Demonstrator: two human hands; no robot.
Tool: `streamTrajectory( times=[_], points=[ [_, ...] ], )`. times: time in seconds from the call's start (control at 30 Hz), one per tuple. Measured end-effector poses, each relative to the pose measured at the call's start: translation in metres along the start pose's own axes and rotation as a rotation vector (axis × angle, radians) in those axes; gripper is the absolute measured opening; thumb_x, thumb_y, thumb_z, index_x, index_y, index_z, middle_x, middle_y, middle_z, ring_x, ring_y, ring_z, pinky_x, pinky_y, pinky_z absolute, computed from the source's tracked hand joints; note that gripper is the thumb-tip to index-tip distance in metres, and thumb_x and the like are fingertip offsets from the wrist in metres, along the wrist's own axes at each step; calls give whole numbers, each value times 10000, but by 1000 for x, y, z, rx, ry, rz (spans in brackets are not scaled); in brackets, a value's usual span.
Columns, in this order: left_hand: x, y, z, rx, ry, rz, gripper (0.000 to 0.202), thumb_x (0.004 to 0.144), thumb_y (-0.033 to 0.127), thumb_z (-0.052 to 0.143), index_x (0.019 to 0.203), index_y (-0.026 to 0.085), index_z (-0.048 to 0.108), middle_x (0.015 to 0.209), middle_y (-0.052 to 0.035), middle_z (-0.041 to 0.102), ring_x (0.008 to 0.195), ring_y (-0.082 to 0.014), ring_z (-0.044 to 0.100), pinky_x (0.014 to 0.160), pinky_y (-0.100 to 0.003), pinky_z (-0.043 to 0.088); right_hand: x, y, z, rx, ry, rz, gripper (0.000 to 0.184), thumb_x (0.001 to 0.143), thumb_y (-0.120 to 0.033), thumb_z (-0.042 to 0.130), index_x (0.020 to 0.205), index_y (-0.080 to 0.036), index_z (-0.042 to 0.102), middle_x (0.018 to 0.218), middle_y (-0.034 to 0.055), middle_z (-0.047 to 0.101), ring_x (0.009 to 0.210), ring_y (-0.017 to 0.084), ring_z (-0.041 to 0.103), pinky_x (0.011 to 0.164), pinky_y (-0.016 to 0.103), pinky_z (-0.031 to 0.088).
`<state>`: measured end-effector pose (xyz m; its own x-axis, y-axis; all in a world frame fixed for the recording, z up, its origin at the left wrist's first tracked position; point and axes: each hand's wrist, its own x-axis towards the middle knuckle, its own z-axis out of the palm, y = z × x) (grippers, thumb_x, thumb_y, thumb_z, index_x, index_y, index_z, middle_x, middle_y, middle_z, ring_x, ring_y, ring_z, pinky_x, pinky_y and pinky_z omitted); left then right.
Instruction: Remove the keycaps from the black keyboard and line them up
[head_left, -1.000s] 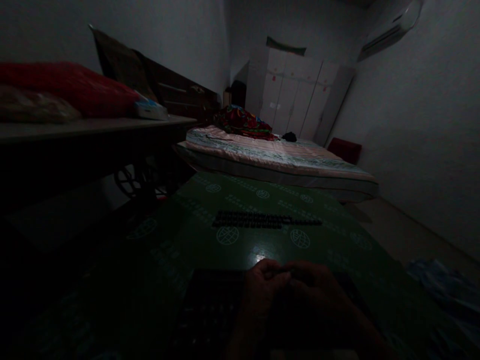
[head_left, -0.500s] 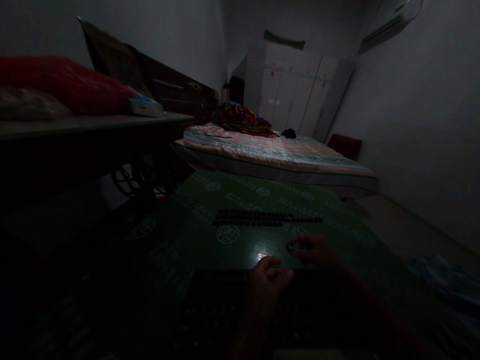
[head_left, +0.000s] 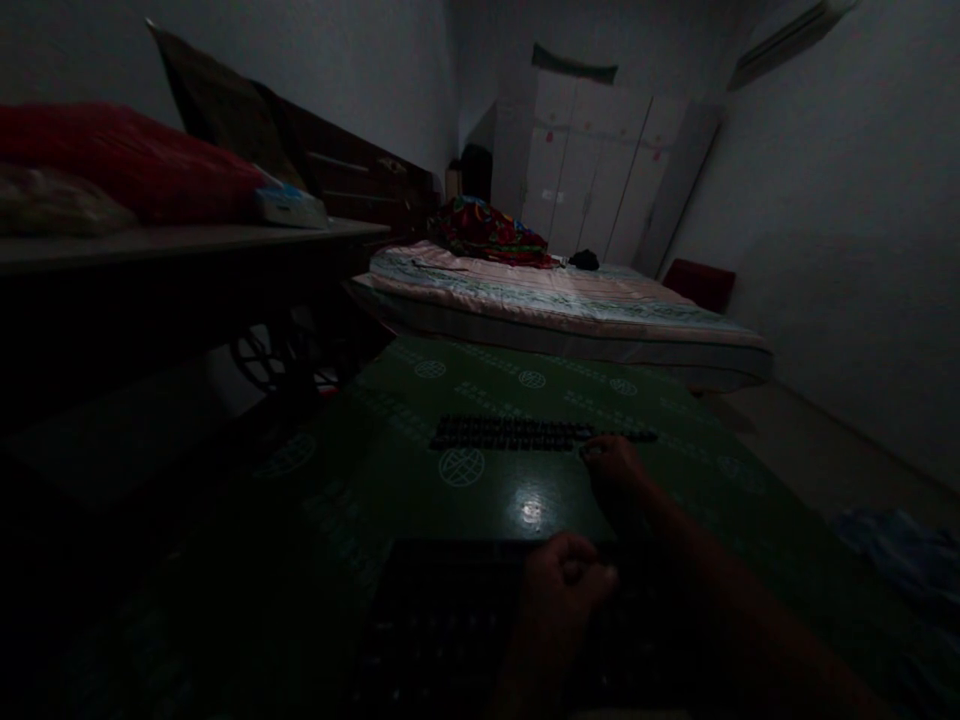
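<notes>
Only 2 parts of the person show: the left hand (head_left: 566, 585) with its wrist (head_left: 534, 655), and the right hand (head_left: 615, 475) with a long forearm (head_left: 720, 590) behind it. Both arms are bare, uncovered from the knuckles to the picture's lower edge. The light is so dim that finer detail on the fingers cannot be made out.

On my feed the table cover (head_left: 420, 490) was dark green, printed with pale globe emblems and lines of pale lettering, and the row of small pieces (head_left: 525, 433) on it was black. The bed sheet (head_left: 570, 300) showed pale pink and greenish stripes, and the bundle of cloth (head_left: 487, 230) was red with yellow and green patches. I also saw a red cushion (head_left: 127, 175), a white wardrobe (head_left: 592, 180), a dark red box (head_left: 697, 283) and a blue cloth (head_left: 900, 540).
</notes>
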<state>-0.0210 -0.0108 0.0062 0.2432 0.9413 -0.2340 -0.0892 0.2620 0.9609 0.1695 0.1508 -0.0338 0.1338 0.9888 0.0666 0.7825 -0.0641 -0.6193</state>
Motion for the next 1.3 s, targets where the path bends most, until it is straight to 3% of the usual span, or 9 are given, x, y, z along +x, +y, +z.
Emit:
streamTrajectory(
  times=[0.47,1.03,1.3],
  points=[
    [-8,11,4,54,-18,-68,178,582,228,634,733,147,586,610,11,602,589,-137,536,550,-224,379,6,-8,0,8,-2,49,309,660,-208,603,951,-165,701,662,28,679,590,154,616,517,210,415],
    [-15,18,4,120,-5,-66,205,584,221,630,775,149,614,699,-10,628,700,-174,574,609,-243,409,7,-5,4,7,25,19,367,651,-187,594,1007,-199,684,838,50,703,716,175,635,564,211,429],
    [-13,16,4,126,-25,-46,177,592,216,625,753,146,608,662,1,625,654,-159,567,564,-222,398,3,-9,3,36,39,8,370,649,-174,578,1002,-199,684,715,20,691,637,165,619,552,220,426]
  ],
)
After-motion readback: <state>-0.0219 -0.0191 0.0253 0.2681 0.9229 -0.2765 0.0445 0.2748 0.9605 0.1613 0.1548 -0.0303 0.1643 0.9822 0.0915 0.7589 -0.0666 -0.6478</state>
